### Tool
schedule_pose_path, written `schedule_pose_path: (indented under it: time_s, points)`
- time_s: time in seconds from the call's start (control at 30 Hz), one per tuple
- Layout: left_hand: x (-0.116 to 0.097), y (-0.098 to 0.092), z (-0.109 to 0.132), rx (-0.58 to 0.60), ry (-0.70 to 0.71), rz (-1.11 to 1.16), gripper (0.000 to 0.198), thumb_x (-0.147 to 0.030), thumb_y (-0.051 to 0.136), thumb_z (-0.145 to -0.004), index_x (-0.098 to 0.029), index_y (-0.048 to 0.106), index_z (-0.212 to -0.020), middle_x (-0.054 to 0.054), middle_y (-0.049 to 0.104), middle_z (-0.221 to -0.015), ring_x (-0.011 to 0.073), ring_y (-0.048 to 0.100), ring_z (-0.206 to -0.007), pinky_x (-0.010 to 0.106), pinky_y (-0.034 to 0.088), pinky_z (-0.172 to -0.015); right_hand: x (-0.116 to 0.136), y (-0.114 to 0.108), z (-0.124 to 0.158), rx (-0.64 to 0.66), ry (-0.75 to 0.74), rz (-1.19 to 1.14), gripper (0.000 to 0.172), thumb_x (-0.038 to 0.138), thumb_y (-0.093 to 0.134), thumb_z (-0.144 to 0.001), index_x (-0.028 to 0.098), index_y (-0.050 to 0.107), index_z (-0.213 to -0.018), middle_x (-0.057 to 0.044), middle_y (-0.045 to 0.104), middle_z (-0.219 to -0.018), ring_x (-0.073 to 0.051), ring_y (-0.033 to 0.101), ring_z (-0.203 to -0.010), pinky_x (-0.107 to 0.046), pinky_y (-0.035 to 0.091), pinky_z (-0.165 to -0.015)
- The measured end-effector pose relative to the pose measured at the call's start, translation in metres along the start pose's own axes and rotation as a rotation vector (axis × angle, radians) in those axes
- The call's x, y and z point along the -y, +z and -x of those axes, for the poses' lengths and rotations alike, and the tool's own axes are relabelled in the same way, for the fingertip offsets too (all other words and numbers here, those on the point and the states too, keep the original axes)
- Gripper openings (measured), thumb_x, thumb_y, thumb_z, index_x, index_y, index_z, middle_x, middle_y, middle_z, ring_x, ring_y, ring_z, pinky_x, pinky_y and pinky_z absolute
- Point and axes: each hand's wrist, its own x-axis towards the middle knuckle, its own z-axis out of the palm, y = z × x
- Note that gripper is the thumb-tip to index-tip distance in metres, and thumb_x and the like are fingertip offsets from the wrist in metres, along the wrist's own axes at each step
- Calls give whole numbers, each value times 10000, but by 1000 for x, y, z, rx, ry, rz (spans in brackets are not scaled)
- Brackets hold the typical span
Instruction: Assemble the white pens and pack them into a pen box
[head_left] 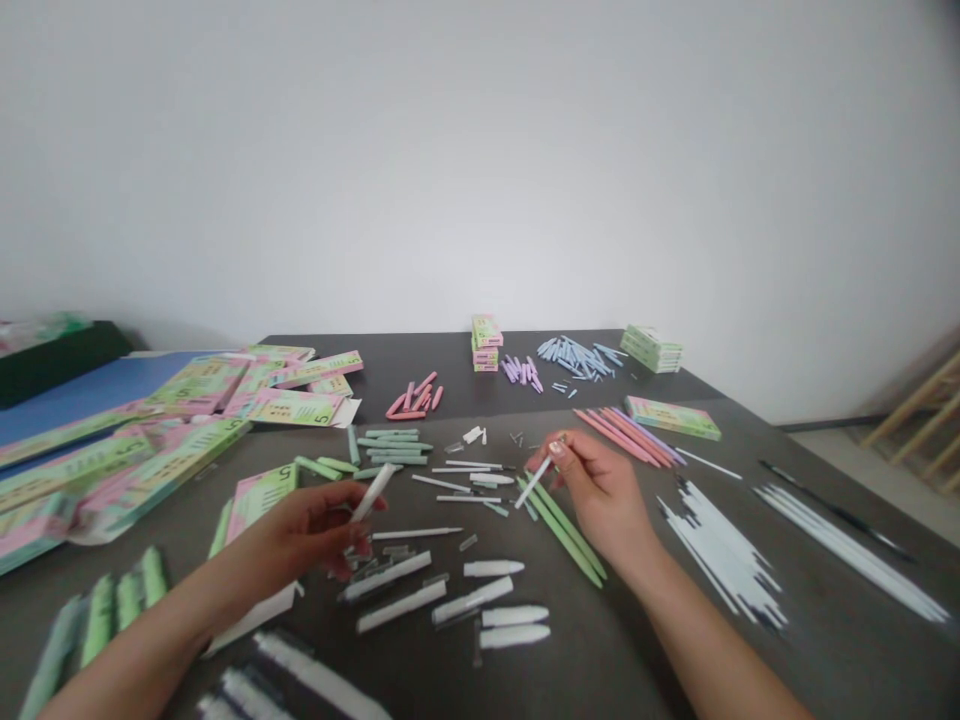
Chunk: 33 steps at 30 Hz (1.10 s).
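Blur softens the small parts on the dark table (615,640), and several edges are lost. The left hand (326,525) is curled, thumb and fingers nearly closed on a white barrel (373,492), which tilts up above the tabletop; its lower end is hidden in the grip. The right hand (600,490) pinches a thin white stick (531,484) slanting down to the left; the fingertips cover its upper end. Just beneath lie two long green pens (574,545); whether the hand touches them cannot be told. Clear little pieces (375,565) near the left hand are too blurred to identify. The left forearm partly covers a pink-and-green box (262,490), and the lower edge cuts off some white pens (315,670). A dark green container (60,365) is cropped at the left, its contents unclear. On that covered box a "5" reads plainly, as it does on a box (292,406) farther back; their other lettering is too small to make out, and no brand is legible.
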Motion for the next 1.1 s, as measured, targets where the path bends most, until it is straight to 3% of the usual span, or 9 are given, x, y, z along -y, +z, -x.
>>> schedule_pose_path:
  time_s: [0.07,0.17,0.3,0.43,0.53,0.63,0.77,0.93,1.1]
  points:
    - [-1,7,4,71,15,11,250,-404,593,-776,-190,499,-866,9,608,-710,181,591,-699,291,516,-591,0,1,1,36,-25,81,287,347,456,-907,170,629,-763,-22,615,-704,-139,552,-672,-222,406,-595]
    - [0,18,6,131,58,-78,183,-349,549,-792,-208,435,-768,-38,516,-641,140,527,-602,236,464,-497,-3,7,3,104,52,95,278,341,465,-896,167,633,-759,-7,599,-639,-118,533,-565,-200,377,-505]
    - [-5,33,6,86,147,-397,118,-266,469,-799,-199,454,-704,-51,439,-623,106,428,-569,201,369,-505,-9,15,5,169,148,2,264,344,432,-909,169,600,-804,-12,622,-664,-117,583,-553,-188,421,-485]
    - [-20,48,8,27,144,-595,230,-355,394,-844,-198,561,-829,-28,526,-633,125,451,-578,220,338,-537,-10,16,5,150,145,-70,266,364,395,-926,177,545,-810,-19,641,-751,-112,610,-566,-185,446,-487]
    - [-28,68,14,34,131,-660,227,-388,452,-819,-230,615,-831,-23,586,-621,140,502,-559,225,331,-522,-7,14,5,150,113,-50,278,361,394,-929,178,541,-781,-2,622,-667,-105,585,-526,-184,422,-487]
    - [-30,96,20,112,141,-727,109,-288,549,-736,-255,632,-796,9,680,-790,199,613,-729,248,394,-624,-3,13,6,183,81,2,281,333,386,-935,181,546,-760,18,583,-585,-104,559,-501,-188,398,-498]
    - [-21,123,20,141,101,-861,246,-168,508,-686,-238,615,-897,74,693,-937,260,643,-843,317,441,-708,2,12,6,195,35,112,277,296,373,-939,192,530,-736,24,571,-600,-101,526,-498,-188,348,-499]
    - [-7,133,16,117,96,-878,373,-195,528,-694,-234,601,-1057,90,679,-1040,273,625,-953,338,449,-801,4,7,3,94,-55,308,293,281,358,-940,192,513,-707,14,540,-606,-121,505,-559,-207,317,-550]
    - [-5,137,18,119,94,-865,454,-97,495,-658,-242,610,-1073,84,666,-1088,259,616,-987,333,435,-854,2,7,0,117,-32,209,307,261,278,-963,187,504,-769,8,552,-642,-121,529,-580,-207,347,-580]
